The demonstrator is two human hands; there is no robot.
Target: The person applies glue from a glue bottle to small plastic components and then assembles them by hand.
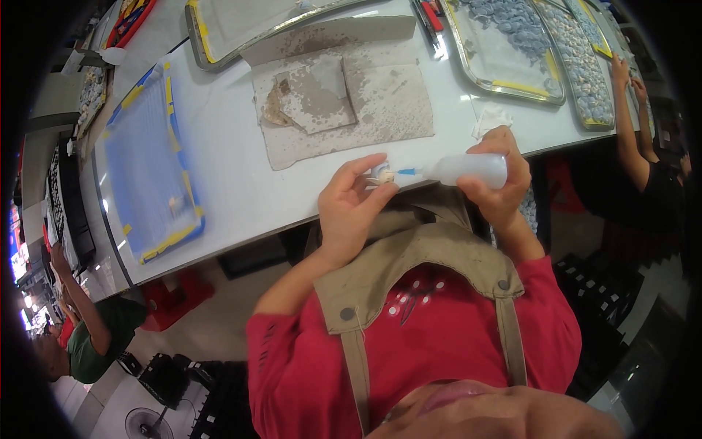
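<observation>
My left hand pinches a small whitish piece between thumb and fingers, just over the table's front edge. The piece is too small to make out exactly. Wrapped round a translucent white squeeze bottle is my right hand. The bottle lies sideways, its blue needle tip pointing left at the small piece. Whether the tip touches the piece I cannot tell. Beyond my hands a stained grey cardboard sheet lies on the white table, with a smaller stained board on top.
At the left lies a blue tray edged with yellow tape. Trays with many small blue-grey pieces stand at the far right, near a red-handled tool. A crumpled tissue is beside my right hand. Other people work at both sides.
</observation>
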